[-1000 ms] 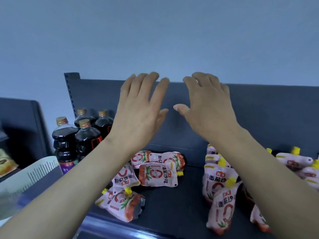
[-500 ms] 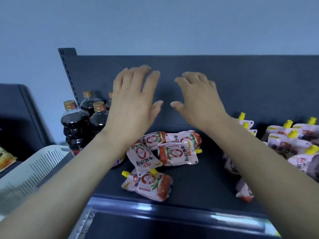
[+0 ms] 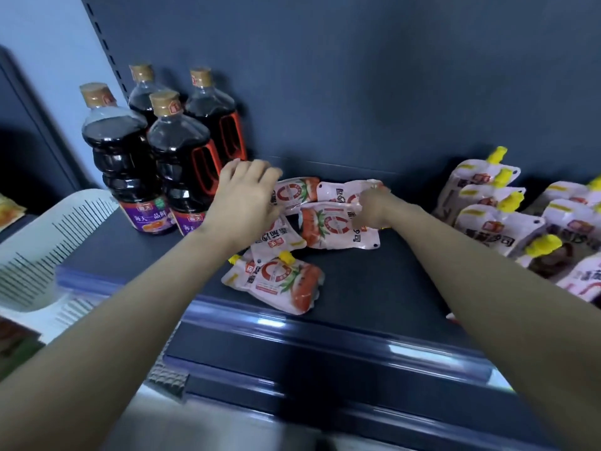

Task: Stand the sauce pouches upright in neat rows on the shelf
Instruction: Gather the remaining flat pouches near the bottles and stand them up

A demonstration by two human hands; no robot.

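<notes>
Several white-and-red sauce pouches with yellow caps lie flat in a loose pile on the dark shelf (image 3: 383, 288). One pouch (image 3: 276, 283) lies nearest the front edge, another (image 3: 335, 229) in the middle, and two at the back (image 3: 297, 192). My left hand (image 3: 247, 196) is spread over the left side of the pile, fingers touching the back-left pouch. My right hand (image 3: 374, 208) rests on the middle pouch with its fingers curled down and hidden. More pouches (image 3: 481, 196) lean in rows at the right.
Dark soy sauce bottles (image 3: 123, 151) stand at the back left of the shelf, close to my left hand. A white slotted basket (image 3: 39, 242) sits lower left. The shelf's back panel (image 3: 357, 92) rises behind the pile, and a glossy price rail (image 3: 325, 323) runs along the front edge.
Both hands dropped from in front of the back panel down onto the pile of flat pouches. The view tilted down and closer to the shelf.
</notes>
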